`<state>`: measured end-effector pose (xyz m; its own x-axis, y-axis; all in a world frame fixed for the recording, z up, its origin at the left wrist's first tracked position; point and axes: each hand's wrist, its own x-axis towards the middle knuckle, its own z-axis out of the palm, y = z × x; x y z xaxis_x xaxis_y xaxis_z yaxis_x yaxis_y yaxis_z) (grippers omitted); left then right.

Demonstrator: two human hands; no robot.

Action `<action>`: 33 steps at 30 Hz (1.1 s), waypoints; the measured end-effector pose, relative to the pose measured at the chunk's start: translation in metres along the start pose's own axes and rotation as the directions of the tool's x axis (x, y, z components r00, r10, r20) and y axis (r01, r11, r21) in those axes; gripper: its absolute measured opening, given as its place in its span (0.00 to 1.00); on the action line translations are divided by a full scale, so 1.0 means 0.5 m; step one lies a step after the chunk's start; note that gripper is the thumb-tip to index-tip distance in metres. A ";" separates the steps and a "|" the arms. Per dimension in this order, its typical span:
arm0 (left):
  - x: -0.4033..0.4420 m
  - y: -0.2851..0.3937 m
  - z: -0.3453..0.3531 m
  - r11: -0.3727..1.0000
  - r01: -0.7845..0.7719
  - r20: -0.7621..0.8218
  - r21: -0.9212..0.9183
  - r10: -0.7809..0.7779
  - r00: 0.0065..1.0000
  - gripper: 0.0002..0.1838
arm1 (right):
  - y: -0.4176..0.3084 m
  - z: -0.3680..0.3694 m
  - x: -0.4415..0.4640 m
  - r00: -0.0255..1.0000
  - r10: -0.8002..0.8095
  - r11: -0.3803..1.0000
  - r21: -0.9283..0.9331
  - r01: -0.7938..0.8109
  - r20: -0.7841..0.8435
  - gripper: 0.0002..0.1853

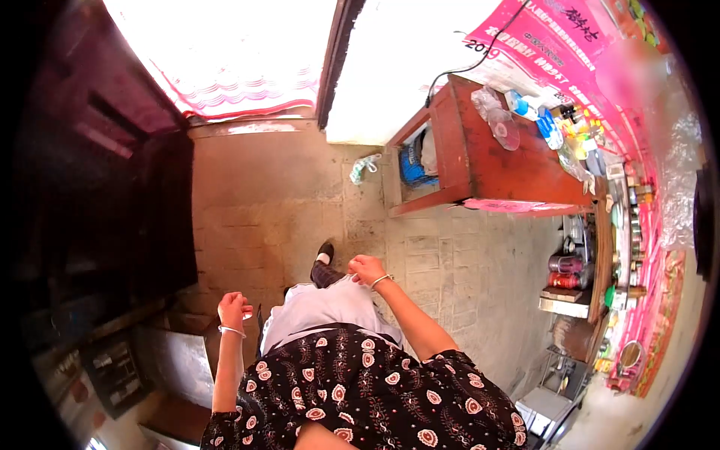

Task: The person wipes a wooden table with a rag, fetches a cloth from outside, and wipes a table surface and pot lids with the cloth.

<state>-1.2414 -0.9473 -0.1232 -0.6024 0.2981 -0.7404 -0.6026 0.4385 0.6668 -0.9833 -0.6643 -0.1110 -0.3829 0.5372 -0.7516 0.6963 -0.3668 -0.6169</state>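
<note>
My left hand [234,308], with a bracelet at the wrist, is held out to the left of my body. Its fingers are curled, and a small whitish bit shows by the fingertips, too small to name. My right hand [365,271], also with a bracelet, is in front of me with its fingers bent together. Its fingertips meet the upper edge of a pale grey apron [322,309] around my waist; whether they pinch the cloth I cannot tell. One dark shoe [325,253] shows ahead on the floor.
A red-brown wooden cabinet [450,142] stands ahead right, with bags and bottles on top. A crumpled plastic bag [364,169] lies on the brick floor [255,240] beside it. Shelves with jars [566,280] line the right. A bright doorway curtain [251,94] hangs ahead left.
</note>
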 end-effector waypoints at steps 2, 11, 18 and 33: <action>0.052 -0.018 0.039 0.997 -0.026 0.030 0.073 0.023 0.999 0.07 | 0.007 -0.014 0.061 0.999 -0.045 0.997 -0.059 0.044 -0.008 0.11; 0.136 0.089 0.214 0.452 -0.431 0.410 0.781 0.149 0.900 0.13 | -0.068 -0.087 0.218 0.995 -0.038 0.999 -0.040 0.034 -0.091 0.12; 0.319 0.156 0.301 0.092 -0.634 0.641 0.768 -0.123 0.758 0.14 | -0.069 -0.107 0.225 0.955 0.130 0.990 0.088 -0.110 -0.268 0.11; 0.431 0.121 0.406 -0.159 -0.476 0.375 0.865 -0.425 0.824 0.38 | 0.005 -0.108 0.611 0.922 -0.057 0.994 -0.112 0.014 -0.382 0.12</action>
<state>-1.3012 -0.6843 -0.2594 -0.0435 0.3772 -0.9251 0.8353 0.5217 0.1735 -1.0656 -0.4602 -0.3294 -0.1605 0.8066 -0.5689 0.7546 -0.2713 -0.5975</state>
